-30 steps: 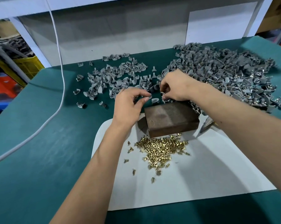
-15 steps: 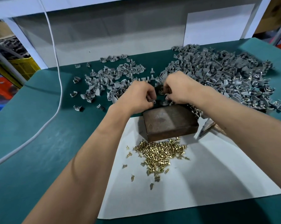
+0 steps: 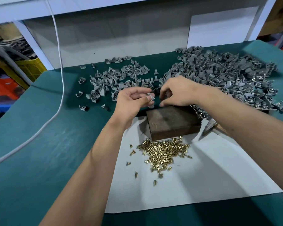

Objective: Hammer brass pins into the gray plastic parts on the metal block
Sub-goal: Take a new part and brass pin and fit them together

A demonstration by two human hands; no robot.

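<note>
Head cam: nearest us, loose brass pins [image 3: 163,152] on white paper [image 3: 202,173], then the dark metal block [image 3: 171,121]. Our left hand [image 3: 132,101] pinches one gray plastic part [image 3: 150,96]; our right hand [image 3: 176,92], fingers curled, grip unclear. Behind, gray part piles [image 3: 219,75], white cable [image 3: 59,75].

Centre frame: left hand [image 3: 132,103] pinches a gray plastic part [image 3: 150,96] above the metal block [image 3: 172,122]. Right hand [image 3: 178,93] beside it, fingers curled. Brass pins [image 3: 163,151] heaped lower centre on white sheet [image 3: 219,176].
</note>
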